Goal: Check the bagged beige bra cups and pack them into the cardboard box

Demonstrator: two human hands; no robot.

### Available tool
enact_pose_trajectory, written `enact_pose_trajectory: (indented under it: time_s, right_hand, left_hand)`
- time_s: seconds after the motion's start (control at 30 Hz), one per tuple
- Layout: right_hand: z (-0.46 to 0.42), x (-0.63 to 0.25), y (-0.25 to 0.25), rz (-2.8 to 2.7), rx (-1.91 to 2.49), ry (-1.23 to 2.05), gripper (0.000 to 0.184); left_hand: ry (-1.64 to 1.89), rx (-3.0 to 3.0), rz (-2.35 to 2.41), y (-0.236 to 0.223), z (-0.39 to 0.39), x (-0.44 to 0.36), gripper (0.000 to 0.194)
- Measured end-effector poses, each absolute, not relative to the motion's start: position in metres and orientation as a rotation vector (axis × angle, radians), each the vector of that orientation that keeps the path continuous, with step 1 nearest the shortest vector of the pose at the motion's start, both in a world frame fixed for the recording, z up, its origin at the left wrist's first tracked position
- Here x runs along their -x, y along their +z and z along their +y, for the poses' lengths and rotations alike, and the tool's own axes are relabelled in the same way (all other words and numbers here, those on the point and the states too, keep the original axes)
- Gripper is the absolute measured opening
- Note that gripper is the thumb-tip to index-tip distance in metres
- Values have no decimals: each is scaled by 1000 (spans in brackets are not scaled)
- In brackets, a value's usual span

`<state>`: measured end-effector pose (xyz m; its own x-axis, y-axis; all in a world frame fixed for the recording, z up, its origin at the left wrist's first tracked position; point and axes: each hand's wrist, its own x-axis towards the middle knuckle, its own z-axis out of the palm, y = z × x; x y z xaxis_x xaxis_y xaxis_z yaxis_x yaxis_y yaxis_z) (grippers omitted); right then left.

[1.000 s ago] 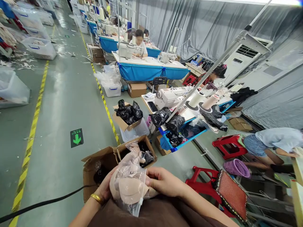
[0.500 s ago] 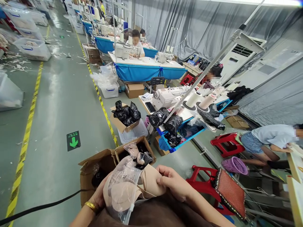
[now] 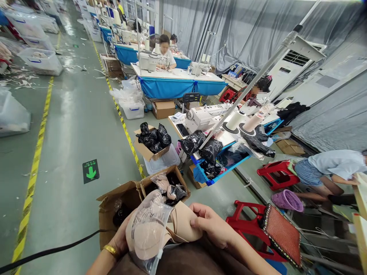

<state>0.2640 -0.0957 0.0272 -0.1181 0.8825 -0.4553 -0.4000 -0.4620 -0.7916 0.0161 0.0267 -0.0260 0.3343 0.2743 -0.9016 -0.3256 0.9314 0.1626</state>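
My left hand point(image 3: 122, 236), with a gold bangle at the wrist, holds a clear plastic bag point(image 3: 147, 233) over my lap. Several beige bra cups sit inside the bag. My right hand point(image 3: 210, 225) grips one beige cup point(image 3: 183, 227) that sticks partly out of the bag's mouth. Just beyond my hands, an open cardboard box point(image 3: 168, 183) on the floor holds more bagged beige and black pieces.
A second open box point(image 3: 114, 204) stands to the left with a black cable point(image 3: 48, 248) beside it. To the right are red stools point(image 3: 246, 217), a woven red cushion point(image 3: 282, 236) and a crouching person point(image 3: 329, 172). Sewing tables point(image 3: 177, 82) with workers line the aisle.
My right hand has drawn a beige cup partway out of the bag toward the right. The left hand keeps the bag in place.
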Motion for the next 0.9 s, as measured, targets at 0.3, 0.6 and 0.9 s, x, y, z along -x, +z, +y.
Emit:
enact_pose_trajectory:
  time_s: [0.3, 0.6, 0.9]
  right_hand:
    - [-96, -265, 24, -596, 1199, 1759, 36]
    - [-97, -267, 18, -540, 1211, 1772, 36]
    - [-96, -266, 15, -524, 1231, 1759, 33]
  left_hand:
    - [411, 70, 1160, -49, 28, -12, 29]
    - [357, 83, 1145, -53, 27, -7, 50]
    - [370, 105, 1070, -66, 28, -3, 60]
